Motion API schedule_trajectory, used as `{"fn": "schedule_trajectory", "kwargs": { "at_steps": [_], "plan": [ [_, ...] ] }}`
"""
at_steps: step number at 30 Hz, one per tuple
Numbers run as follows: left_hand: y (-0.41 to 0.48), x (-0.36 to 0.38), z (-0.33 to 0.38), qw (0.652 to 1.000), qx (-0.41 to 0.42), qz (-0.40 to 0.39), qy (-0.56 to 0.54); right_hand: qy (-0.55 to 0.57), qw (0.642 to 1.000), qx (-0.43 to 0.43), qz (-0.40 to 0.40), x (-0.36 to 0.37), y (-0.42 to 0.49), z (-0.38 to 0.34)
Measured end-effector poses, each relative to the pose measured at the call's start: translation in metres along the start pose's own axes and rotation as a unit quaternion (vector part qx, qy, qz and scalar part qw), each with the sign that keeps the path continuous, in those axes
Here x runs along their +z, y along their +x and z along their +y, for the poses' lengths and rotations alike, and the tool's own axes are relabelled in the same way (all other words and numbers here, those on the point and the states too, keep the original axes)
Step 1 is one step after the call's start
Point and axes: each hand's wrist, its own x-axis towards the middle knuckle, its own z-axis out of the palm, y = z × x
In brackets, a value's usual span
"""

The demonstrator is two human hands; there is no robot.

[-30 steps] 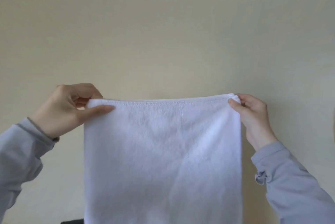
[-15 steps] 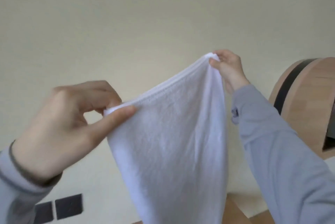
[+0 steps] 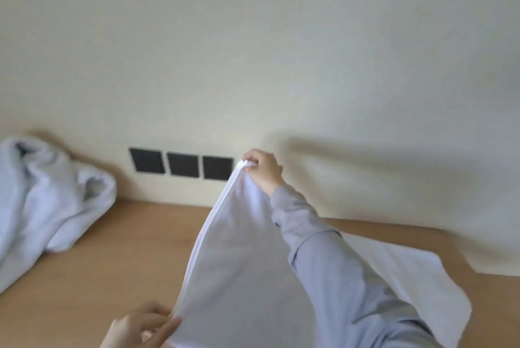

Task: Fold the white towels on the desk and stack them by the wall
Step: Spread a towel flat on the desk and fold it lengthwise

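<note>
**White towel hanging limp over the desk**

Right hand is pinching its far corner, left hand its near corner. It is looking soft, light and floppy; hem corners are likely serving best as holds.

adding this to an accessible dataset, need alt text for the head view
A person holds a white towel stretched over a wooden desk, the right hand pinching its far corner near the cream wall and the left hand its near corner. A crumpled heap of white towels lies at left; more flat white cloth at right.
</note>
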Motion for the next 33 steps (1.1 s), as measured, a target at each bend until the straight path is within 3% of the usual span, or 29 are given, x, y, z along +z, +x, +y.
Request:
{"fn": "schedule_trajectory", "kwargs": {
  "at_steps": [3, 5, 8, 12, 15, 18, 20, 22, 26, 33],
  "plan": [
    [-0.012, 0.025, -0.091, 0.98, -0.178, 0.025, -0.08, -0.019, 0.993, 0.03, -0.112, 0.108, -0.022, 0.022],
    [-0.023, 0.028, -0.137, 0.945, -0.289, 0.07, -0.134, -0.007, 0.982, 0.012, -0.19, 0.166, -0.035, 0.024],
    [-0.041, 0.037, -0.184, 0.905, -0.376, 0.073, -0.184, -0.059, 0.955, -0.023, -0.291, 0.229, -0.06, 0.026],
    [-0.042, 0.042, -0.198, 0.883, -0.422, 0.133, -0.158, -0.167, 0.925, -0.059, -0.337, 0.275, -0.106, 0.048],
    [-0.024, 0.049, -0.187, 0.918, -0.344, 0.195, 0.017, -0.243, 0.912, -0.106, -0.312, 0.297, -0.128, 0.063],
    [0.0, 0.056, -0.164, 0.966, -0.189, 0.081, 0.158, -0.278, 0.905, -0.137, -0.291, 0.315, -0.137, 0.068],
    [0.007, 0.063, -0.171, 0.973, -0.106, 0.002, 0.204, -0.305, 0.898, -0.164, -0.272, 0.324, -0.14, 0.071],
    [0.0, 0.066, -0.192, 0.972, -0.078, -0.03, 0.218, -0.315, 0.894, -0.193, -0.255, 0.327, -0.138, 0.073],
    [-0.021, 0.067, -0.227, 0.973, -0.075, -0.011, 0.219, -0.292, 0.873, -0.29, -0.262, 0.33, -0.098, 0.079],
    [-0.009, 0.07, -0.22, 0.969, -0.057, 0.055, 0.232, -0.304, 0.886, -0.238, -0.256, 0.355, -0.021, 0.06]
  ]
}}
